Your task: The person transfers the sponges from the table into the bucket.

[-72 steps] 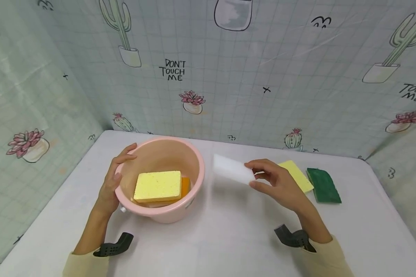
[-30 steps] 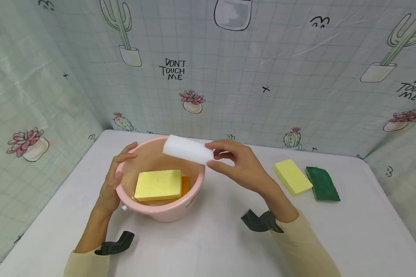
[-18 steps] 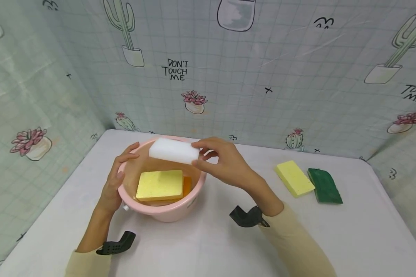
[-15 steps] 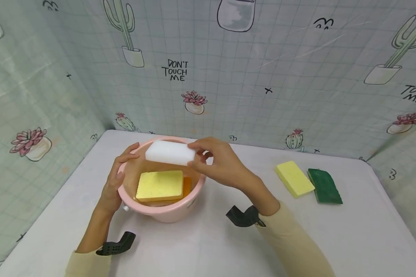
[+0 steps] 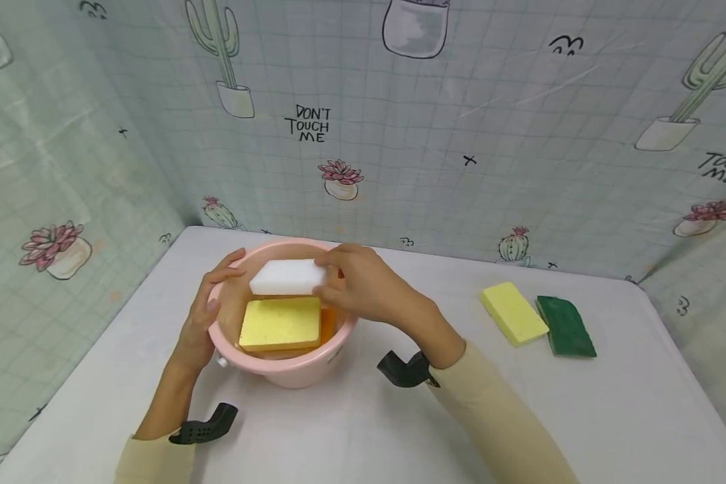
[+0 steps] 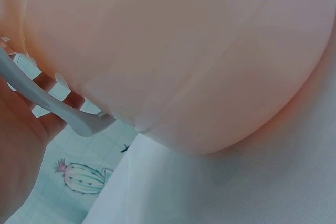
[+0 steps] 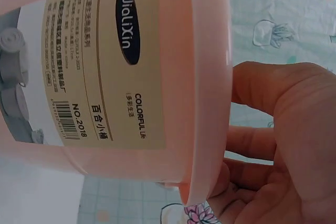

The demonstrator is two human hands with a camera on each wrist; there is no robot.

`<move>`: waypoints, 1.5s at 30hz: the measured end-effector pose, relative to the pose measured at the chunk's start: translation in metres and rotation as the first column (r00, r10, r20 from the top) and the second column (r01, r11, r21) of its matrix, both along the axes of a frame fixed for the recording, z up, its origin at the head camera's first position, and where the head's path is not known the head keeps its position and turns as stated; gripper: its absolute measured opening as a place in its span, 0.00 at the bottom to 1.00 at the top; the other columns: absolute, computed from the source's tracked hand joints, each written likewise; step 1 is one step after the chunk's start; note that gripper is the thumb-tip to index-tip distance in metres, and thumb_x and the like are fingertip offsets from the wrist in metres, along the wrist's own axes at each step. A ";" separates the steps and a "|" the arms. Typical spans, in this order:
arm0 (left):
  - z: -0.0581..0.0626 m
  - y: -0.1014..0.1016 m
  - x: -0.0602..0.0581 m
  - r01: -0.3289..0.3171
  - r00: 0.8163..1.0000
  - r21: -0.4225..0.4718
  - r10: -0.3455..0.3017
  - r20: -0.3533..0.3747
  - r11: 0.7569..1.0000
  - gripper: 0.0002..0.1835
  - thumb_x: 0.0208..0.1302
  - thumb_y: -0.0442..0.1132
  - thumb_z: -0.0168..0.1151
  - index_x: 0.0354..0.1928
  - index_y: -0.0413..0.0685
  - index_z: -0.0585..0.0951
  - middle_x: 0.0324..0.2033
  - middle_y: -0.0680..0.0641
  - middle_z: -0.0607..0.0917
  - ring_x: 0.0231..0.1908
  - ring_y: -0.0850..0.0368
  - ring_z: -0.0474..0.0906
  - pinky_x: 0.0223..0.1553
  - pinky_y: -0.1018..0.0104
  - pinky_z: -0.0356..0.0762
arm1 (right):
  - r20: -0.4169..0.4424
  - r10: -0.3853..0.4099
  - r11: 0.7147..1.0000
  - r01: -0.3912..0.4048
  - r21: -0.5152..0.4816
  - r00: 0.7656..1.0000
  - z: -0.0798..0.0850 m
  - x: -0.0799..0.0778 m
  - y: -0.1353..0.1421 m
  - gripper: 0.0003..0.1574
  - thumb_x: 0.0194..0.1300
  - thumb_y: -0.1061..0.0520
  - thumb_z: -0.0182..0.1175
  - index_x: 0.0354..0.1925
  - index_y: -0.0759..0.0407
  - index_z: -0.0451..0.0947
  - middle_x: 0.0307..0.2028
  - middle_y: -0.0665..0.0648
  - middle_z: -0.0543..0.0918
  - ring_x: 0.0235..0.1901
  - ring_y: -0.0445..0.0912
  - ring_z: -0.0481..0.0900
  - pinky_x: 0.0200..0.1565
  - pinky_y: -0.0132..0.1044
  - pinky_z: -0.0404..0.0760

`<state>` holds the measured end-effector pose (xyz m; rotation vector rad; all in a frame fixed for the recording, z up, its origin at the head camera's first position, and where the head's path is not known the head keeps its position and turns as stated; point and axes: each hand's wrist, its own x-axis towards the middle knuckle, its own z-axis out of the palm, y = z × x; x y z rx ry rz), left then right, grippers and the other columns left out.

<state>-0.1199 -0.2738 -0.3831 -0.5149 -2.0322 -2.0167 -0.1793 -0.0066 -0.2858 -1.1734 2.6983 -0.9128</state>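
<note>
A pink bucket (image 5: 284, 367) stands at the left of the white table. My left hand (image 5: 196, 319) holds its left rim, fingertips and thumb hooked over the edge; the left wrist view shows the fingers behind a grey handle (image 6: 58, 106). Over the bucket's opening, my right hand (image 5: 363, 282) pinches the end of a white sponge block (image 5: 287, 277) between thumb and fingers. Inside the bucket lies a yellow sponge (image 5: 280, 323), with an orange one (image 5: 327, 326) partly hidden beneath it. In the right wrist view the bucket wall with its printed label (image 7: 105, 66) hides the white sponge.
To the right on the table (image 5: 520, 417) lie another yellow sponge (image 5: 513, 313) and a dark green scouring pad (image 5: 565, 326), close together. A patterned cloth (image 5: 399, 134) with cactus drawings hangs behind the table and at its sides.
My right hand has carried the white sponge leftward from beside the bucket to over its opening, and lately lower toward the yellow sponge. My left hand keeps its hold on the rim.
</note>
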 end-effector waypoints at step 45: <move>0.000 0.001 0.000 -0.002 1.000 -0.014 0.001 -0.018 1.000 0.27 0.65 0.48 0.45 0.58 0.35 0.64 0.72 0.46 0.53 0.70 0.47 0.47 0.60 0.70 0.64 | -0.103 -0.099 0.972 0.074 -0.221 0.990 -0.016 -0.004 0.042 0.17 0.65 0.56 0.61 0.52 0.58 0.80 0.44 0.50 0.83 0.34 0.40 0.75 0.37 0.32 0.79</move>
